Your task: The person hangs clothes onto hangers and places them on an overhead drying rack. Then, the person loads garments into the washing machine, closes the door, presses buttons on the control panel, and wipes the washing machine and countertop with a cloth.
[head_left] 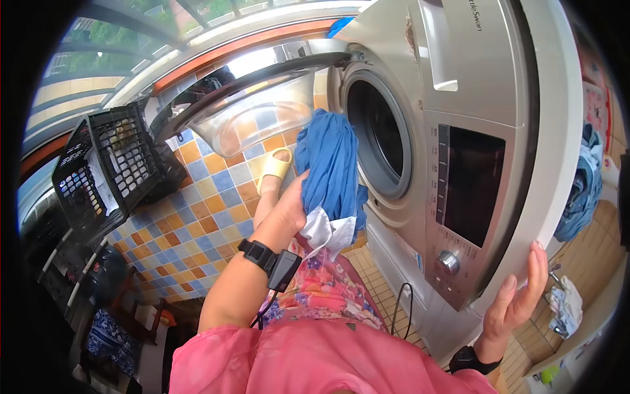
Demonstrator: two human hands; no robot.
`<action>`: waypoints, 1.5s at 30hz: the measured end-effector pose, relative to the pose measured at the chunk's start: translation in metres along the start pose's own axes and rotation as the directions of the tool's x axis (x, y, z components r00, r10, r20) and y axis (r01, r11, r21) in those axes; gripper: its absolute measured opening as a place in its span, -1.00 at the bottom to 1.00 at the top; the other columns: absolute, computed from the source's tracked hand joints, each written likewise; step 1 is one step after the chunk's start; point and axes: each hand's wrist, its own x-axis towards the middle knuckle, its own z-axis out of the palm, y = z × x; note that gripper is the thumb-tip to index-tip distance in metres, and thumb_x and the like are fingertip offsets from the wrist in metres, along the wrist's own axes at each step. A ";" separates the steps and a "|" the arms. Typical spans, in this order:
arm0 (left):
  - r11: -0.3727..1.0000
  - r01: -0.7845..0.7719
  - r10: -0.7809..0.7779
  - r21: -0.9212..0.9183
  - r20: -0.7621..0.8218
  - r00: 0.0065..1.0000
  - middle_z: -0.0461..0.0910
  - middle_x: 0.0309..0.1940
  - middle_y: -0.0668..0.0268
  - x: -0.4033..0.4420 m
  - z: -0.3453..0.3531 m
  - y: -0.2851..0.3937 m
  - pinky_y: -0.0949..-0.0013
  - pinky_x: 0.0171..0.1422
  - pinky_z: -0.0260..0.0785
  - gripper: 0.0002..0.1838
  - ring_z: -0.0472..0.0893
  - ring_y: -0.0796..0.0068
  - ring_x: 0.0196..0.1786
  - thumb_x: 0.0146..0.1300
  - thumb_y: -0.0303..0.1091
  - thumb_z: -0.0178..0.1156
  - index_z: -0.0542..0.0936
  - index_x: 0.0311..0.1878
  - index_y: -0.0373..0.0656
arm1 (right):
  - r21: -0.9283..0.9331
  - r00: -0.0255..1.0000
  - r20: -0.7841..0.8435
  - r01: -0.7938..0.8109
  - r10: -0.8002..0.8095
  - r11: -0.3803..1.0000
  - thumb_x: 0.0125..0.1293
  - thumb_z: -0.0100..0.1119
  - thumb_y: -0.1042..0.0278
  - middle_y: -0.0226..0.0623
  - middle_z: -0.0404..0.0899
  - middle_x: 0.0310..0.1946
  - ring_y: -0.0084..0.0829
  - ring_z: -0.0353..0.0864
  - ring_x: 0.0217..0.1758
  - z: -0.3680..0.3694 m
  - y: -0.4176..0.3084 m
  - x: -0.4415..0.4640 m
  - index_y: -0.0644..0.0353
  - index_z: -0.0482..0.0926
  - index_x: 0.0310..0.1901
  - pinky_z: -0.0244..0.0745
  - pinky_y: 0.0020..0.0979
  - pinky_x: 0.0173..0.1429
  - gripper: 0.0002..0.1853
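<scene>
My left hand [294,202] is closed around a bunched blue garment [326,164] with a white part [328,230] hanging at its lower end. The bundle hangs just in front of the round drum opening [375,134] of a front-loading washing machine [394,210]. Its glass door [262,115] stands swung wide, left of the garment. My right hand [520,299] is open, fingers stretched along the edge of the machine's top and apparently touching it. The drum's inside is dark, and I cannot make out anything in it.
A black plastic crate [125,157] stands on the left by the window railing. On the right lie a heap of blue denim clothes [583,187] and a pale cloth [566,305]. A black cable [401,308] loops near the machine's base. Below is a foot in a yellow slipper [275,167].
</scene>
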 end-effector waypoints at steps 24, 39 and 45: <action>0.506 -0.490 0.024 0.710 0.556 0.831 0.67 0.03 0.12 0.302 0.080 -0.017 0.16 0.24 0.47 -0.59 0.65 0.21 0.07 0.43 -0.19 0.11 0.56 0.20 -0.26 | -0.273 0.782 -0.234 0.518 -0.578 0.811 0.22 0.23 0.26 -0.02 0.63 -0.12 0.08 0.59 0.11 0.085 0.041 -0.007 0.28 0.59 -0.08 0.07 0.19 0.52 -0.68; 0.120 -0.063 -0.010 0.991 0.065 0.998 0.45 0.29 0.15 0.083 0.063 0.029 0.20 0.27 0.36 -0.27 0.46 0.27 0.28 0.39 0.04 0.17 0.25 0.49 -0.13 | 0.241 0.996 0.093 -0.018 -0.004 0.970 0.01 0.30 0.58 -0.11 0.61 0.03 -0.11 0.61 0.15 -0.057 0.020 0.011 0.19 0.61 0.00 0.18 -0.01 0.47 -0.57; 0.221 0.092 0.158 0.971 -0.129 0.979 0.58 0.08 0.22 -0.074 0.085 0.030 0.25 0.12 0.48 -0.41 0.59 0.36 0.07 0.39 -0.05 0.17 0.35 0.38 -0.12 | 0.248 0.848 -0.220 -0.429 0.482 0.868 0.16 0.34 0.34 0.05 0.56 0.08 -0.12 0.57 0.19 -0.142 0.147 0.064 0.30 0.43 0.26 0.45 -0.25 0.24 -0.39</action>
